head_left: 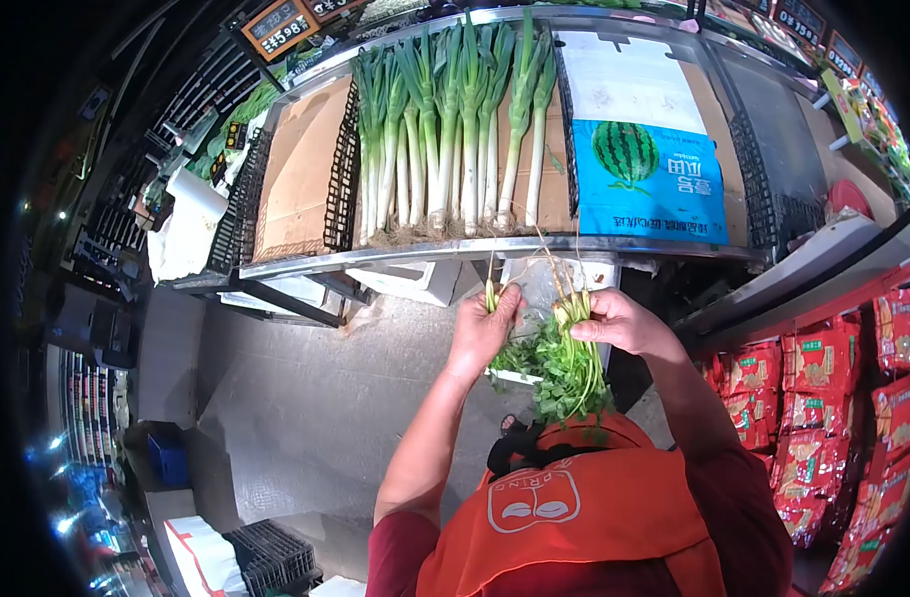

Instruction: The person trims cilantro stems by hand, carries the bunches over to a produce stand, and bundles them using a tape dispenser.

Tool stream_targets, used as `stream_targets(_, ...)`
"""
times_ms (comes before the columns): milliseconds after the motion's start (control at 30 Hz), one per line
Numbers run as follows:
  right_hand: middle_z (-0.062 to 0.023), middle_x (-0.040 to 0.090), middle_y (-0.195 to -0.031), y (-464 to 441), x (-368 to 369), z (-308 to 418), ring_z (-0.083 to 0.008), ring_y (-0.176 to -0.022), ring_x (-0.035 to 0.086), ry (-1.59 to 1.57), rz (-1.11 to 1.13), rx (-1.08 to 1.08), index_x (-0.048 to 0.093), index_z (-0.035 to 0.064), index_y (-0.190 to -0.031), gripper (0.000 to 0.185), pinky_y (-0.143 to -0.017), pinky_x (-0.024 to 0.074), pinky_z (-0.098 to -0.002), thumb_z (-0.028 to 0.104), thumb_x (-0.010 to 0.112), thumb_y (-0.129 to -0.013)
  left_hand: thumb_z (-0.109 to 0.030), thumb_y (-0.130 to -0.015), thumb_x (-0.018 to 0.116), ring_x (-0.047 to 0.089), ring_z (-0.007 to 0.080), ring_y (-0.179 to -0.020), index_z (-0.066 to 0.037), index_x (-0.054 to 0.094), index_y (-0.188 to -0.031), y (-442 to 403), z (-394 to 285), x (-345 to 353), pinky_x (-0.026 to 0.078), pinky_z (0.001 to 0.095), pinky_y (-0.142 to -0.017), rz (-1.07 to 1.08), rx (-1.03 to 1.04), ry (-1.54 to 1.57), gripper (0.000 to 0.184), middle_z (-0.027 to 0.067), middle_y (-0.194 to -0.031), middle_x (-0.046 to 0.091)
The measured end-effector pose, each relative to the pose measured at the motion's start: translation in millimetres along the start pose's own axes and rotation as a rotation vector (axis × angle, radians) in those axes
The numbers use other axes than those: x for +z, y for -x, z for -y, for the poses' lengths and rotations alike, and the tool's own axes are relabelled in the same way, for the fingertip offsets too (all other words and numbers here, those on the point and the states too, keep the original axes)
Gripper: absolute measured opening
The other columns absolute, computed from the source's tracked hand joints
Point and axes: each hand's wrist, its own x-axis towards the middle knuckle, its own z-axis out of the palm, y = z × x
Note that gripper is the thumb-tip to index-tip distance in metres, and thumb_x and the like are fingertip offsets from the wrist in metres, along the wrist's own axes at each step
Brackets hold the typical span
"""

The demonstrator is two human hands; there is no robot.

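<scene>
Held in front of the shelf edge, my right hand (pixel 616 321) is closed around a bunch of cilantro (pixel 571 370). Its thin roots point up toward the shelf and its leaves hang down over my apron. My left hand (pixel 485 325) pinches a smaller cilantro sprig (pixel 491 295) by the stem near its root, a short distance left of the bunch. More green leaves (pixel 516 355) show between my hands, partly behind the bunch. Beyond my hands, a row of leeks (pixel 458 129) lies on the shelf with the white ends toward me.
A metal shelf rim (pixel 415 251) runs just past my hands. Beside the leeks are a cardboard-lined crate (pixel 301 179) and a blue watermelon-print carton sheet (pixel 649 179). Red packets (pixel 808 398) hang at my right. A black crate (pixel 271 557) stands on the floor at lower left.
</scene>
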Motion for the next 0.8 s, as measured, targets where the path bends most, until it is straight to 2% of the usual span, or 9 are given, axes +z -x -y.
stream_targets(100, 0.0024, 0.056, -0.084, -1.8, -11.6, -3.5, -0.0050, -0.078, 0.050, -0.018, 0.012, 0.014, 0.056, -0.0011, -0.102, 0.022, -0.070, 0.0423, -0.0222, 0.012, 0.058, -0.085, -0.027, -0.084, 0.060, 0.049, 0.0057, -0.062, -0.002, 0.059, -0.089, 10.6, -17.0, 24.1, 0.040, 0.0177, -0.060, -0.013, 0.183, 0.156, 0.025, -0.0024, -0.073, 0.056)
stream_targets(133, 0.0025, 0.056, -0.084, -3.0, -14.5, -3.9, -0.0050, -0.078, 0.050, -0.020, 0.007, 0.030, 0.056, -0.0010, -0.102, 0.022, -0.070, 0.0424, -0.0222, 0.012, 0.058, -0.085, -0.020, -0.083, 0.062, 0.050, 0.0051, -0.070, -0.002, 0.058, -0.091, 15.3, -29.6, 24.7, 0.041, 0.0188, -0.067, 0.085, 0.022, 0.217, 0.019, -0.0025, -0.078, 0.056)
stream_targets(267, 0.0022, 0.056, -0.085, -5.8, -21.3, -8.2, -0.0050, -0.077, 0.050, 0.097, 0.016, 0.006, 0.057, -0.0002, -0.100, 0.020, -0.071, 0.0422, -0.0219, 0.013, 0.058, -0.084, -0.012, -0.080, 0.064, 0.053, 0.0061, -0.075, -0.004, 0.060, -0.091, 12.3, -21.1, 39.7, 0.043, 0.0210, -0.070, 0.077, 0.198, 0.104, 0.015, -0.0028, -0.078, 0.057)
stream_targets(367, 0.0024, 0.057, -0.086, -5.5, -21.1, -9.2, -0.0057, -0.078, 0.050, 0.064, -0.089, 0.019, 0.058, 0.0014, -0.099, 0.019, -0.072, 0.0412, -0.0218, 0.012, 0.059, -0.082, -0.017, -0.078, 0.066, 0.045, 0.0027, -0.059, -0.007, 0.061, -0.093, 8.4, -20.8, 39.2, 0.032, 0.0148, -0.051, 0.015, 0.119, 0.394, 0.019, -0.0053, -0.070, 0.055)
stream_targets(400, 0.0019, 0.058, -0.087, -4.1, -21.5, -6.8, -0.0061, -0.079, 0.051, 0.017, -0.155, 0.024, 0.058, 0.0015, -0.099, 0.019, -0.073, 0.0412, -0.0220, 0.011, 0.059, -0.082, -0.019, -0.080, 0.065, 0.036, 0.0014, -0.051, -0.007, 0.061, -0.094, 13.7, -30.1, 30.0, 0.026, 0.0161, -0.044, 0.047, -0.032, 0.476, 0.019, -0.0064, -0.063, 0.052)
stream_targets(433, 0.0015, 0.058, -0.087, -3.6, -22.5, -4.3, -0.0065, -0.080, 0.052, -0.030, -0.219, 0.029, 0.059, 0.0016, -0.099, 0.019, -0.074, 0.0411, -0.0221, 0.011, 0.059, -0.082, -0.021, -0.084, 0.060, 0.028, 0.0015, -0.046, -0.006, 0.060, -0.097, 11.4, -29.3, 26.5, 0.019, 0.0178, -0.041, 0.034, -0.002, 0.541, 0.020, -0.0069, -0.056, 0.047)
stream_targets(533, -0.0014, 0.060, -0.090, 3.3, -35.5, 2.7, -0.0071, -0.082, 0.052, -0.030, -0.298, -0.059, 0.060, 0.0006, -0.098, 0.019, -0.075, 0.0393, -0.0215, 0.011, 0.056, -0.083, -0.021, -0.089, 0.050, 0.029, 0.0024, -0.048, -0.002, 0.055, -0.106, 8.6, -22.1, 7.2, 0.023, 0.0165, -0.042, 0.071, -0.017, 0.686, 0.026, -0.0045, -0.067, 0.046)
stream_targets(633, -0.0009, 0.061, -0.087, 7.9, -47.4, 11.5, -0.0064, -0.078, 0.052, 0.068, -0.399, -0.029, 0.062, -0.0005, -0.095, 0.019, -0.073, 0.0399, -0.0214, 0.014, 0.057, -0.082, -0.017, -0.090, 0.050, 0.028, 0.0028, -0.047, -0.001, 0.055, -0.106, 12.2, -25.2, -2.8, 0.023, 0.0171, -0.041, 0.000, -0.005, 0.743, 0.023, -0.0042, -0.069, 0.047)
stream_targets(800, -0.0021, 0.062, -0.088, 7.3, -49.9, 27.2, -0.0065, -0.079, 0.053, 0.230, -0.427, 0.008, 0.060, 0.0002, -0.097, 0.019, -0.073, 0.0415, -0.0222, 0.011, 0.056, -0.081, -0.018, -0.090, 0.049, 0.032, 0.0017, -0.051, 0.000, 0.051, -0.112, 13.8, -21.6, -16.2, 0.026, 0.0146, -0.043, 0.017, 0.066, 0.752, 0.029, -0.0005, -0.089, 0.055)
